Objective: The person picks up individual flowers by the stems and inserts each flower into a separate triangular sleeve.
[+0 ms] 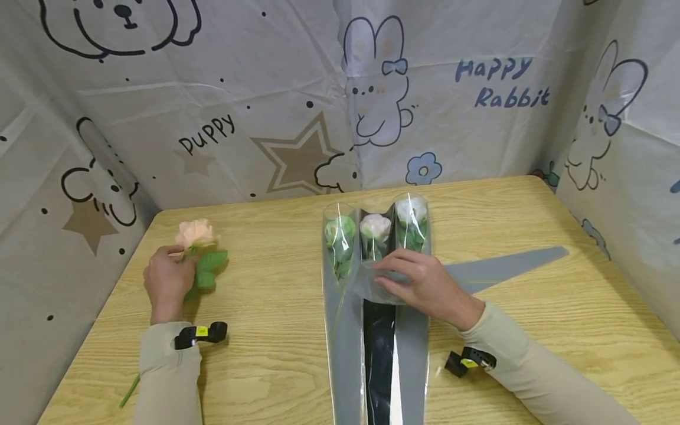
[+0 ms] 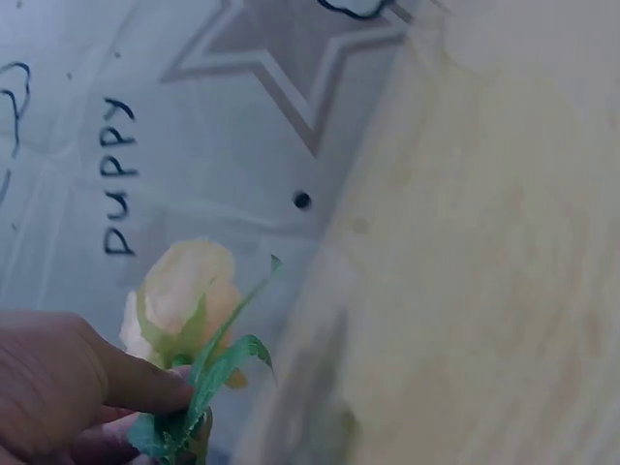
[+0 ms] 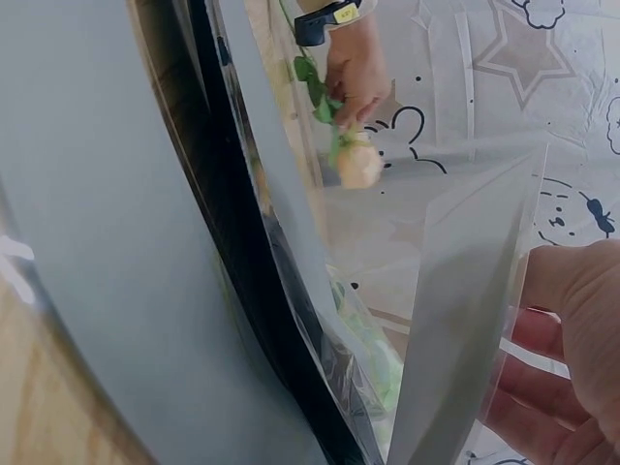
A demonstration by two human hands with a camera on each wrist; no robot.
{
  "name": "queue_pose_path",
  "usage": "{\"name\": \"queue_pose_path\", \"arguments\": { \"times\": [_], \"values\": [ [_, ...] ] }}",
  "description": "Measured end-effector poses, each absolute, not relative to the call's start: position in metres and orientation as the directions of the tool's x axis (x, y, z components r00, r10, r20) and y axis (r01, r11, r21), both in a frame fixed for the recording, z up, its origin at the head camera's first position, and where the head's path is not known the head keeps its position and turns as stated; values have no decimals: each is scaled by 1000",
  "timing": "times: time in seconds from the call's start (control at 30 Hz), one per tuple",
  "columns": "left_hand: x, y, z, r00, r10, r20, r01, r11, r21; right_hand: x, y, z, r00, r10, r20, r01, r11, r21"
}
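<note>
My left hand (image 1: 169, 276) pinches the stem of a peach artificial rose (image 1: 195, 232) just under its bloom, at the left side of the table. The left wrist view shows thumb and finger on the stem beside the green leaves (image 2: 225, 373). My right hand (image 1: 425, 284) holds the edge of a clear plastic flap (image 3: 465, 291) on the middle flower sleeve (image 1: 379, 348). Within the three joined sleeves stand a green flower (image 1: 340, 231), a pale pink flower (image 1: 375, 226) and a white flower (image 1: 411, 211). The flap stands away from the sleeves in the right wrist view.
A pointed grey sleeve (image 1: 510, 268) sticks out to the right from beneath the joined sleeves. The wooden table (image 1: 265, 330) is bordered at the back and sides by a printed curtain (image 1: 287, 71). Both wrists wear black straps with small cameras.
</note>
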State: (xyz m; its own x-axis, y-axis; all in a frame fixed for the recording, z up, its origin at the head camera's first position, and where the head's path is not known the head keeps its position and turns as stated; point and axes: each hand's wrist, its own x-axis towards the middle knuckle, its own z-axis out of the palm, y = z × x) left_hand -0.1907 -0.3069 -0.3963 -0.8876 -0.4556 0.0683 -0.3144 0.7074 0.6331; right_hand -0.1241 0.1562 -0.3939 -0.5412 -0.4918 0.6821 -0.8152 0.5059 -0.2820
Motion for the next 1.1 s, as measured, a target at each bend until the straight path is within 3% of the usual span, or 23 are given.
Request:
{"name": "queue_pose_path", "arguments": {
  "times": [0.3,0.73,1.1],
  "values": [
    [-185,-274,-361,-904,-398,157,-167,666,727,-124,156,-394,-539,-493,683,-813,516,-269],
    [-165,-246,-332,-977,-109,184,35,766,642,-124,156,-393,-541,-493,682,-813,515,-272],
    [-151,-224,-312,-905,-157,395,124,791,598,-125,157,-391,-534,-487,691,-815,513,-269]
  ]
}}
